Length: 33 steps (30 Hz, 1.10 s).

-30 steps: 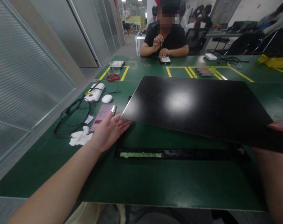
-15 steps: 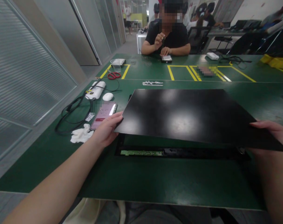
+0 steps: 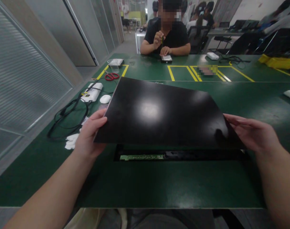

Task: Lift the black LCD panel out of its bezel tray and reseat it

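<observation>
A large, glossy black screen panel (image 3: 168,117) is held above the table, its left side raised higher than its right at the far edge. My left hand (image 3: 91,132) grips the panel's left edge, thumb on top. At the right edge, my right hand (image 3: 253,132) is closed on the panel, its fingers partly hidden. Beneath the panel a black frame (image 3: 202,156) lies on the table, mostly covered, with a green circuit strip (image 3: 141,157) along its near side.
On the green table (image 3: 168,184), a white power strip (image 3: 92,92), black cables (image 3: 63,111), a white mouse (image 3: 105,99) and crumpled tissue (image 3: 71,141) lie left. Red scissors (image 3: 111,76) are farther back. Across the table a person (image 3: 165,38) handles a hard drive (image 3: 166,58).
The panel has moved left and its far left corner has risen, so it tilts. Both hands shifted left with it, and the phone is now nearly hidden.
</observation>
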Tool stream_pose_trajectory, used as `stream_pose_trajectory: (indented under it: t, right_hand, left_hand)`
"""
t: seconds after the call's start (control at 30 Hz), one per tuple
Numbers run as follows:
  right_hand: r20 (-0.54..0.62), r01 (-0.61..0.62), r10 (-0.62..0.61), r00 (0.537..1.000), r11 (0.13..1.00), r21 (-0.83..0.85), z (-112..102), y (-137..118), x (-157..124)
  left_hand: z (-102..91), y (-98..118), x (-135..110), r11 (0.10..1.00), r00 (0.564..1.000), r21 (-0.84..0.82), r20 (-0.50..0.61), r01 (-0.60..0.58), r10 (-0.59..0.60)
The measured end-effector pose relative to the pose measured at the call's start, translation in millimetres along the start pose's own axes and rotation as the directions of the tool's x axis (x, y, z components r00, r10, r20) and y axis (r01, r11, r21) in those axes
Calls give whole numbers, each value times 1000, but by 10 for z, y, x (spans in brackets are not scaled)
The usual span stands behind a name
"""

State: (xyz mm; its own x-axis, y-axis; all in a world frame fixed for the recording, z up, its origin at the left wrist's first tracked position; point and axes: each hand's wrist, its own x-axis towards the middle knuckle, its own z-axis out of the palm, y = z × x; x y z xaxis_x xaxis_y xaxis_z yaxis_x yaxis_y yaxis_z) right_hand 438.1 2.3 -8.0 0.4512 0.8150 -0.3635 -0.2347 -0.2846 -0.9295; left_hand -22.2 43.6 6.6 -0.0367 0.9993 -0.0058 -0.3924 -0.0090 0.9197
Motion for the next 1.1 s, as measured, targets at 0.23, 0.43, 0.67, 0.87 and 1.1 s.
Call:
stream_pose_trajectory:
  t: [0.23, 0.43, 0.67, 0.87, 1.1]
  right_hand:
    - [4, 13, -13, 1000, 996, 88, -31, -10, 39]
    - [-61, 32, -28, 998, 998, 61, -42, -43, 35]
    - [-124, 3, -1, 992, 1000, 18, -20, -41, 58]
    - [-119, 9, -11, 993, 1000, -20, -42, -16, 83]
    - [-99, 42, -49, 994, 996, -74, -47, 29, 103]
  left_hand:
    - [73, 3, -8, 992, 989, 16, -75, -127, 128]
    - [78, 32, -45, 992, 992, 76, -74, -96, 102]
    - [-15, -52, -70, 990, 993, 103, -52, -100, 105]
    - [-114, -98, -31, 991, 998, 115, 20, -69, 67]
    - [-99, -89, -14, 990, 999, 137, 18, -33, 31]
